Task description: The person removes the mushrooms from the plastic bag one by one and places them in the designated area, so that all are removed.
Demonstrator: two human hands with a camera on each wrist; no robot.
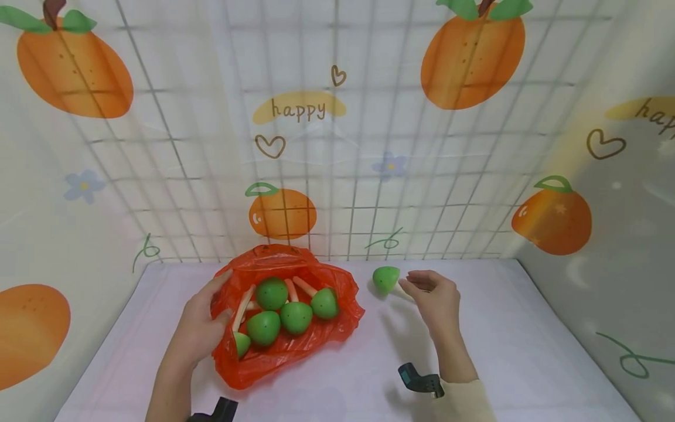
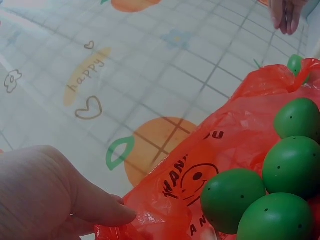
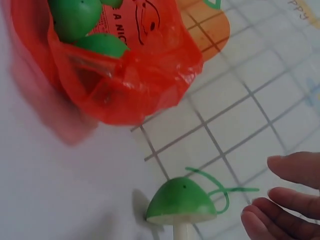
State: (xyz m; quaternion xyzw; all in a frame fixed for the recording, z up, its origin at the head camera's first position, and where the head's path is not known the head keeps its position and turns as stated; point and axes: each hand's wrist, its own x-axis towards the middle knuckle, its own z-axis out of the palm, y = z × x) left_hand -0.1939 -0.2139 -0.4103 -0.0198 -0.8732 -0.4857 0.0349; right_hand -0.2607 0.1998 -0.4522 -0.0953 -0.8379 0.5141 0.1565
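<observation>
Bag (image 1: pixel 295 346): thin, crinkly orange-red plastic, glossy, with black print and a smiley face on its side; it lies open on the table (image 1: pixel 527 363), mouth up and toward the wall (image 1: pixel 337 146).
Mushrooms in bag (image 1: pixel 279 310): toy mushrooms, smooth domed green caps with small dark dots and pale tan stems; they lie heaped and touching, stems pointing up toward the back of the bag.
Left hand (image 1: pixel 203 325): at the bag's left edge, thumb and fingers pinching a fold of the plastic; in the left wrist view the thumb (image 2: pixel 100 210) presses on the crumpled film beside the nearest caps.
Right hand (image 1: pixel 435 299): fingers loosely spread and relaxed, holding nothing; in the right wrist view the fingertips (image 3: pixel 285 205) hang just beside the lone cap, apart from it.
Lone mushroom (image 1: pixel 387 279): on the table to the right of the bag, between bag and right hand; rounded green cap with flat pale underside, its whitish stem pointing toward the hand. Whether the stem end touches the fingers cannot be told.
Table: matte white-lilac cloth, smooth.
Wall: soft sheet printed with a grey grid, oranges, hearts, flowers and the word "happy"; it runs along the back and both sides.
Wrist devices (image 1: pixel 420 382): small dark units near each forearm.
</observation>
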